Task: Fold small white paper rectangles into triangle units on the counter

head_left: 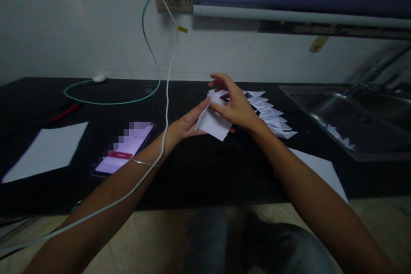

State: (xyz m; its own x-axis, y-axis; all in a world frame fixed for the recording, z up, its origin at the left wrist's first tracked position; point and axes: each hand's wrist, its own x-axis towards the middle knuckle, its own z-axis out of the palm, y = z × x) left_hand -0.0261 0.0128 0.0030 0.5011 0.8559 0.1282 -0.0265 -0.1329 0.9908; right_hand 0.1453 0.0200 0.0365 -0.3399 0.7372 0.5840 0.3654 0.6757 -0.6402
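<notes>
A sheet of white folded paper [217, 125] is held a little above the dark counter, tilted, with one corner pointing down towards me. My left hand [192, 120] supports it from below and from the left, its thumb along the paper's edge and its other fingers mostly hidden underneath. The thumb of my right hand [238, 106] lies on the paper's upper part, with the fingers curved above it; part of that contact is hidden. Just behind and right of my right hand lies a row of several folded white paper pieces [272, 115] with pointed ends.
A white sheet [48, 147] and a lit phone [123, 150] lie left, near a red pen-like object [66, 112]. Another sheet [317, 169] is partly under my right forearm. A white cable [167, 107] crosses my left forearm. A metal sink [362, 120] is at right.
</notes>
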